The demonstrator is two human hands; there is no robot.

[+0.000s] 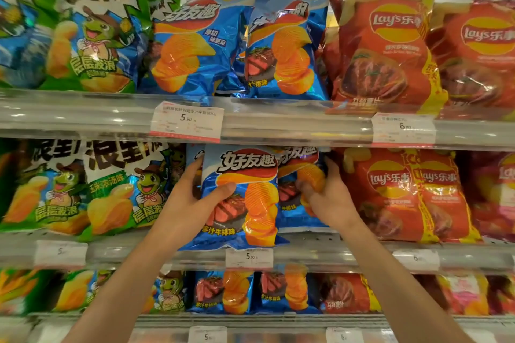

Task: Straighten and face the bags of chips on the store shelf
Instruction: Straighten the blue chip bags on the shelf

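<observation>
On the middle shelf (306, 255), near its centre, the left hand (192, 203) grips a blue bag of ridged chips (245, 198) by its left edge, thumb curled across the front and fingers tucked behind; that bag stands upright, face forward, its bottom hanging just over the front edge of the shelf above a 5.90 price tag (249, 257); just beside it on the right, partly behind it, stands a second blue bag (299, 175), which the right hand (326, 198) holds, its grip curled around the bag's right side with fingers pressing into the front; both forearms reach up from the bottom of the view; to the right on the same shelf stand red Lay's bags (390, 195), overlapping one another and tilted a little; to the left stand green bags with a cartoon turtle (111, 198), leaning and overlapping; on the upper shelf (278, 117), 2 more blue bags (192, 44) lean against each other between green bags at the left and red Lay's bags at the right, above another 5.90 tag (186, 124); the lower shelf carries smaller bags in the same colour order.
</observation>
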